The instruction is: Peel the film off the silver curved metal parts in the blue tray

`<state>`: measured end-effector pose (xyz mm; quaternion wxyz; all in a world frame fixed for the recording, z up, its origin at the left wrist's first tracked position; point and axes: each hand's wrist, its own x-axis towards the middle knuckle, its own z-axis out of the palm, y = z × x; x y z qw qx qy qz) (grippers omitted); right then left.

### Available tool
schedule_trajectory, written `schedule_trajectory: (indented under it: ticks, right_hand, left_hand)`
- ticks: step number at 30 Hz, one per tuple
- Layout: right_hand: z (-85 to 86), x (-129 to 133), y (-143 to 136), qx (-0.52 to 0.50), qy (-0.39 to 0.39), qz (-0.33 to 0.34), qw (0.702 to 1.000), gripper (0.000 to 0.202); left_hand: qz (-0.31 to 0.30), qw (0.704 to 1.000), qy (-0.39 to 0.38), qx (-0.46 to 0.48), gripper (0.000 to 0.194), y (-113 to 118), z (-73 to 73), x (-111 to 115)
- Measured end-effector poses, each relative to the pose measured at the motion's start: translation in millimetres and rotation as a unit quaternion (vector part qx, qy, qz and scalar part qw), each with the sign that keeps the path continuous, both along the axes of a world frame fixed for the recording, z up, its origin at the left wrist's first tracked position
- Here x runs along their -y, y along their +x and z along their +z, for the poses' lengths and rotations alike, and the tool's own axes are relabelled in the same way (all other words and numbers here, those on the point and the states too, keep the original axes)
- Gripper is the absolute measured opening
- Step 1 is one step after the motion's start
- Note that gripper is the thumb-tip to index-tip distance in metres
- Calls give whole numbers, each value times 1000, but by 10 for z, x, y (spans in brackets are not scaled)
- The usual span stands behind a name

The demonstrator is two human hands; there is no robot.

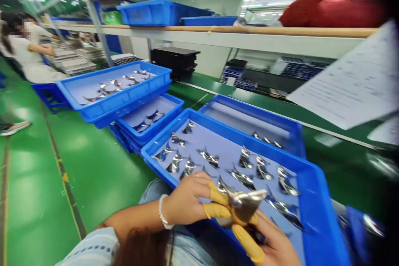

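Note:
A shiny, curved metal piece with pointed ends (247, 204) is held up between my two hands. My left hand (195, 199), with yellow finger cots on its fingertips, pinches it from the left side. From below and the right, my right hand (269, 237) grips the same piece, also with yellow finger cots on. Under my hands lies a blue tray (327, 199) lined with pale sheet, where several similar shiny metal pieces (208, 158) rest apart from each other. The lower part of the held piece is hidden by my fingers.
Stacked blue trays (124, 102) with more metal pieces stand to the left. Another blue tray (249, 112) sits behind mine on the green bench. A shelf (249, 35) crosses above; a paper sheet (352, 83) hangs at right. Other people (34, 58) sit at far left.

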<state>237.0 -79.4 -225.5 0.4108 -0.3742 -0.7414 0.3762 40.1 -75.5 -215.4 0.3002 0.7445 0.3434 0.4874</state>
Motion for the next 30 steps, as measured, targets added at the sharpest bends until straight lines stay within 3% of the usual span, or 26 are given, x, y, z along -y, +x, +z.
schedule_trajectory:
  ticks: [2, 5, 15, 22, 30]
  right_hand:
    - [87, -1, -23, 7, 64, 12, 998, 16]
    - [150, 19, -72, -9, 91, 6, 996, 15]
    - [133, 37, -111, -32, 69, 23, 997, 19]
    - [101, 35, -123, -30, 30, 32, 999, 29]
    - [55, 13, -139, -22, -10, 40, 999, 34]
  left_hand:
    - [-8, 1000, 3, -7, 49, -27, 64, 11]
    - [-10, 999, 14, -31, 49, -47, 121, 24]
    - [15, 994, 96, -51, 32, -87, 196, 71]
    - [-19, 997, 53, -52, 29, -114, 235, 95]
    - [-9, 999, 20, -45, 30, -112, 227, 78]
